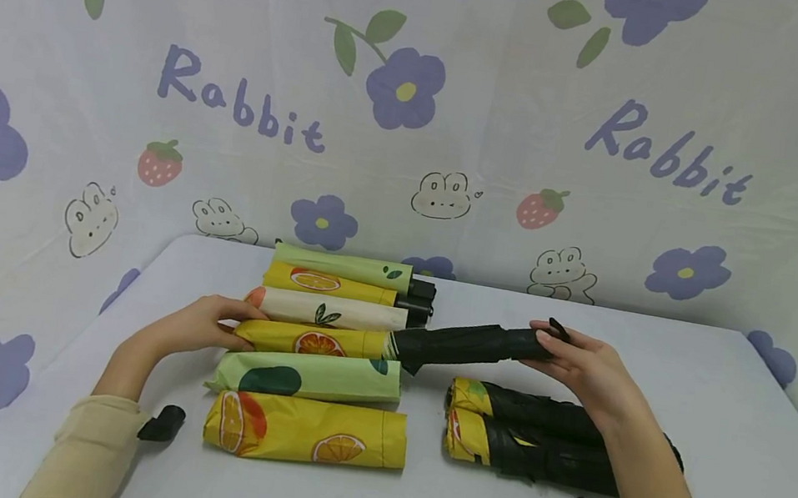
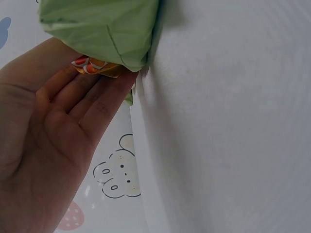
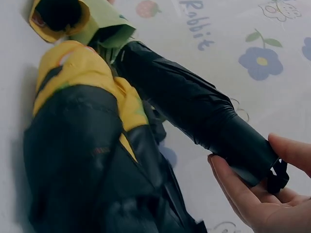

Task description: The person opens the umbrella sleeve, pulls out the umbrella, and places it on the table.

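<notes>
A folded black umbrella (image 1: 465,348) slants across the middle of the head view, its left end in the mouth of a yellow sleeve (image 1: 274,335) printed with orange slices. My left hand (image 1: 203,322) holds that sleeve by its closed left end, thumb on one side and fingers on the other. In the left wrist view a green sleeve (image 2: 102,34) partly hides the sleeve end at the fingertips. My right hand (image 1: 591,371) grips the umbrella's handle end between thumb and fingers. A black wrist strap (image 3: 279,177) hangs there in the right wrist view.
Behind lie a green sleeved umbrella (image 1: 336,266), a yellow one (image 1: 359,290) and a cream one (image 1: 368,314), black handles rightward. Another yellow sleeve (image 1: 291,433) lies in front. Two black-and-yellow folded umbrellas (image 1: 531,451) lie under the right forearm. A patterned cloth (image 1: 498,127) hangs behind the table.
</notes>
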Available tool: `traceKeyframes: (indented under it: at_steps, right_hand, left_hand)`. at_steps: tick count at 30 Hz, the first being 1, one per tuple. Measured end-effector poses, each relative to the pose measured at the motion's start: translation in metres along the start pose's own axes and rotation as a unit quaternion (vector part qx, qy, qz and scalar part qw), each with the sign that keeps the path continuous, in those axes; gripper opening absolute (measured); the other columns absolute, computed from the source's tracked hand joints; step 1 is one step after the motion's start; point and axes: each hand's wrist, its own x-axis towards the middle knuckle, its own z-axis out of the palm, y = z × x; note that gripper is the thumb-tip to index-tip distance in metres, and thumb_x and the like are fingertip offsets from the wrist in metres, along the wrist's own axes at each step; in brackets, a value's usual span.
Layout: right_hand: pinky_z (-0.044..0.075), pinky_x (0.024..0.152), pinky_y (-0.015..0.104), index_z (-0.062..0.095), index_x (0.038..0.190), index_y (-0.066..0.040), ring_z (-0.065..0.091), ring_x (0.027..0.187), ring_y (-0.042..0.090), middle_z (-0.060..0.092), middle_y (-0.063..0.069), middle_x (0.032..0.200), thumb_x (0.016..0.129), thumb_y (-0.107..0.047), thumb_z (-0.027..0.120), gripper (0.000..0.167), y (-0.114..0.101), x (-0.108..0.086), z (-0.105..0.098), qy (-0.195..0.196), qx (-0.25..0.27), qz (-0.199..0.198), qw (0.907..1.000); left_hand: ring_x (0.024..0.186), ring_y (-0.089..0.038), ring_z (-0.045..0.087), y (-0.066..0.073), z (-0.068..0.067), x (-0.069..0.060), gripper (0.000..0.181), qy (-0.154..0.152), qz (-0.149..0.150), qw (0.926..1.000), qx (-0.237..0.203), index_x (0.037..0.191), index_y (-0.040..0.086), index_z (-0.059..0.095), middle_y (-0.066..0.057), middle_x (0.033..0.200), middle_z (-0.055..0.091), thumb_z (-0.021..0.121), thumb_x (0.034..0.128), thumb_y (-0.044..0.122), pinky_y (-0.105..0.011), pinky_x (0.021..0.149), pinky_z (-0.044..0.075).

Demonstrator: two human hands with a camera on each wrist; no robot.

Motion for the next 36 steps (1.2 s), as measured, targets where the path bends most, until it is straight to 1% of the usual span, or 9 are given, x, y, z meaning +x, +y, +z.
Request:
traceKeyframes:
  at_steps: [2,4,7,9,12,19,24,31,36]
  right_hand:
    - [0.056,0.09,0.022,0.031,0.146,0.009,0.066,0.103,0.0,0.064,-0.013,0.113,0.097,-0.017,0.061,0.063,-0.001,-0.002,-0.006,-0.002,0.014,-0.005,0.9999]
    - [0.056,0.09,0.024,0.045,0.14,0.002,0.067,0.102,0.001,0.066,-0.013,0.112,0.097,-0.014,0.061,0.049,-0.002,-0.004,-0.012,-0.002,0.032,-0.007,0.9995]
    - [0.057,0.089,0.026,0.065,0.12,-0.011,0.067,0.102,0.002,0.068,-0.012,0.111,0.097,-0.011,0.06,0.024,-0.003,-0.007,-0.02,-0.003,0.055,-0.011,0.9984]
    - [0.057,0.088,0.027,0.071,0.108,-0.018,0.068,0.102,0.003,0.068,-0.011,0.111,0.097,-0.009,0.059,0.018,-0.003,-0.008,-0.026,-0.004,0.066,-0.012,0.9978]
    - [0.058,0.088,0.026,0.072,0.105,-0.02,0.069,0.101,0.004,0.069,-0.012,0.11,0.098,-0.01,0.058,0.02,-0.004,-0.011,-0.035,-0.006,0.067,-0.014,0.9977]
    - [0.058,0.087,0.026,0.074,0.107,-0.018,0.07,0.101,0.007,0.067,-0.011,0.111,0.1,-0.007,0.052,0.025,-0.001,-0.018,-0.057,-0.02,0.085,-0.021,0.9959]
    - [0.058,0.087,0.027,0.074,0.108,-0.015,0.07,0.101,0.009,0.066,-0.011,0.112,0.101,-0.005,0.048,0.029,0.004,-0.021,-0.072,-0.031,0.098,-0.029,0.9942]
    - [0.058,0.087,0.028,0.074,0.109,-0.015,0.071,0.101,0.01,0.068,-0.01,0.113,0.102,-0.006,0.046,0.031,0.008,-0.022,-0.093,-0.036,0.107,-0.022,0.9934]
    - [0.058,0.088,0.03,0.073,0.111,-0.013,0.07,0.103,0.012,0.069,-0.007,0.114,0.103,-0.003,0.041,0.034,0.013,-0.021,-0.109,-0.059,0.14,-0.023,0.9881]
  left_hand:
    - [0.109,-0.02,0.058,0.0,0.0,0.0,0.043,0.001,0.001,1.0,-0.002,0.124,0.011,0.065,-0.011,0.124,0.067,0.076,0.0848,0.024,-0.036,0.093,0.051]
    - [0.108,-0.02,0.058,-0.001,0.0,0.0,0.043,0.0,0.006,1.0,-0.004,0.124,0.01,0.065,-0.012,0.124,0.067,0.076,0.0849,0.024,-0.035,0.092,0.051]
    - [0.106,-0.019,0.059,-0.003,0.001,0.001,0.043,0.002,0.005,1.0,-0.003,0.124,0.011,0.066,-0.011,0.123,0.067,0.076,0.0842,0.023,-0.031,0.089,0.051]
    - [0.105,-0.017,0.059,-0.004,0.001,0.002,0.043,0.002,0.001,1.0,-0.005,0.124,0.012,0.066,-0.01,0.123,0.067,0.077,0.0837,0.023,-0.028,0.089,0.052]
    - [0.107,-0.018,0.059,-0.004,0.001,0.002,0.043,0.0,-0.002,1.0,-0.007,0.124,0.012,0.066,-0.009,0.123,0.067,0.077,0.0838,0.024,-0.03,0.091,0.051]
    - [0.111,-0.022,0.058,-0.007,0.001,0.003,0.043,0.003,-0.004,1.0,-0.007,0.125,0.013,0.065,-0.01,0.125,0.067,0.076,0.0839,0.023,-0.042,0.097,0.049]
    - [0.111,-0.022,0.058,-0.005,0.001,0.003,0.044,0.003,-0.003,1.0,-0.009,0.125,0.012,0.065,-0.011,0.126,0.066,0.076,0.0845,0.024,-0.042,0.098,0.049]
    - [0.109,-0.02,0.058,-0.003,0.001,0.002,0.044,0.003,-0.001,1.0,-0.005,0.125,0.011,0.065,-0.011,0.125,0.066,0.076,0.0849,0.024,-0.04,0.096,0.05]
    - [0.108,-0.019,0.058,-0.003,0.001,0.002,0.044,0.004,0.0,0.9999,-0.009,0.125,0.011,0.065,-0.011,0.125,0.066,0.076,0.0849,0.024,-0.04,0.095,0.049]
